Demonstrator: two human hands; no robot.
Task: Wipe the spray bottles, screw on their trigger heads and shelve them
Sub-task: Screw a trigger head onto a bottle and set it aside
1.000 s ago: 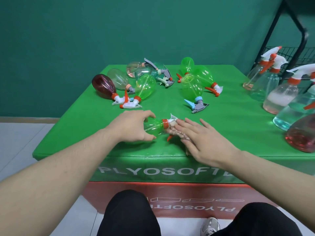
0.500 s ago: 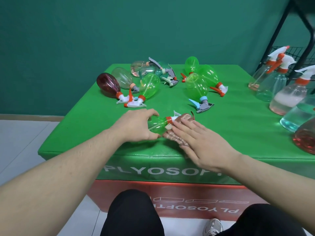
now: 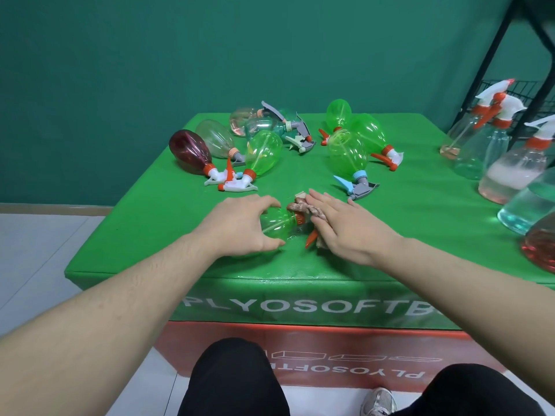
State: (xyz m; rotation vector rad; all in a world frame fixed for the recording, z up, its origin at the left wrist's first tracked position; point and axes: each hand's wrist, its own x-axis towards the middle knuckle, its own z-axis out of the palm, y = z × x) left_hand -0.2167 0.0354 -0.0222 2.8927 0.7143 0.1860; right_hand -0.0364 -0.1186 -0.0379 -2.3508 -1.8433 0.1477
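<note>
A green spray bottle (image 3: 277,225) lies on its side near the front of the green table (image 3: 420,235), its orange collar and trigger pointing right. My left hand (image 3: 240,225) grips its body, thumb below and fingers curled over the top. My right hand (image 3: 345,226) lies flat, fingers straight, pressing a brownish cloth (image 3: 303,207) onto the bottle's trigger head. The orange trigger (image 3: 310,237) sticks out beneath the hand. Most of the head is hidden under the cloth and hand.
Several bottles with trigger heads lie at the back of the table: a dark red one (image 3: 190,151), green ones (image 3: 262,153) (image 3: 348,154). Upright bottles (image 3: 510,169) crowd the right edge beside a black wire shelf (image 3: 492,85). My knees are below the front edge.
My right hand with the cloth has slid forward over the trigger head, away from me. The left hand has kept its grip on the bottle.
</note>
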